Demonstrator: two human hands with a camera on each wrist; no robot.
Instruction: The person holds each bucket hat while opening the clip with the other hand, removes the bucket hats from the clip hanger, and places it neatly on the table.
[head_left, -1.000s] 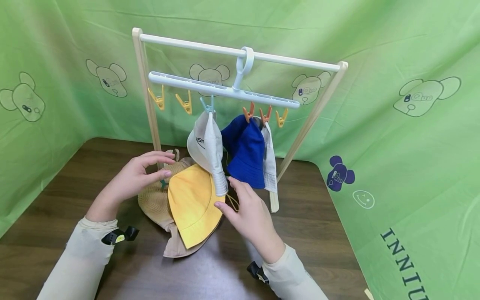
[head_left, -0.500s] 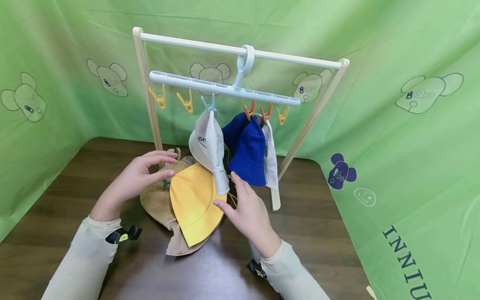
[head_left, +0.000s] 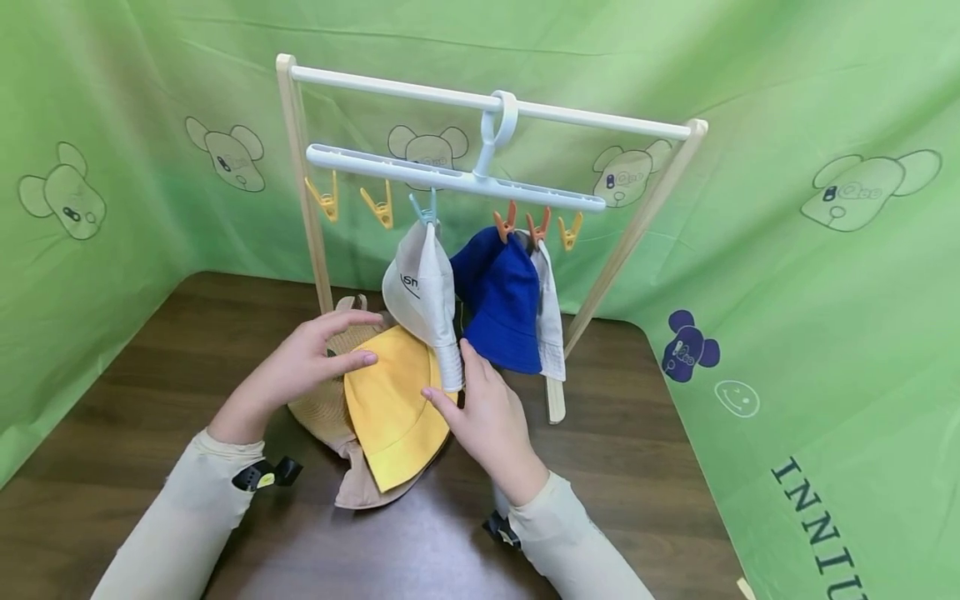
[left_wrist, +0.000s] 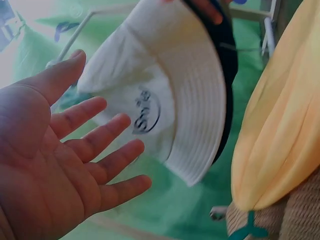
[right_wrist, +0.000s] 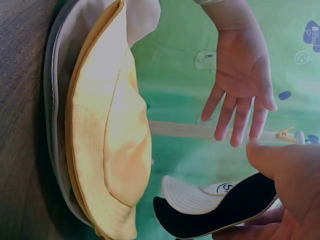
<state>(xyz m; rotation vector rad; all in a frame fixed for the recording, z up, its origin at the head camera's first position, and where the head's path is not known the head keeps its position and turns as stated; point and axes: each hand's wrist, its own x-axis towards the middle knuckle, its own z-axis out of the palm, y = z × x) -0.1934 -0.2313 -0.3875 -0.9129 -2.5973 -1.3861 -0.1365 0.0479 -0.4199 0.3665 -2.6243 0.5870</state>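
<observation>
A white bucket hat with printed lettering hangs from a blue clip. My right hand is at its lower brim, fingers fairly straight along the dark inner side, as the right wrist view shows. The thumb stands apart from the fingers; whether it touches the brim I cannot tell. Left of the hat, my left hand hovers with fingers spread, holding nothing; its palm faces the hat in the left wrist view. Under both hands a yellow bucket hat lies on a tan woven hat and a beige brim.
A wooden rack with a white rod carries a pale blue clip hanger. To the right hang a blue hat and another white hat on orange clips. Several yellow clips hold nothing. Green cloth surrounds the brown table.
My left hand has moved right, closer to the white hat. The right hand has come slightly nearer its brim. The whole scene has shifted a little to the right in the head view.
</observation>
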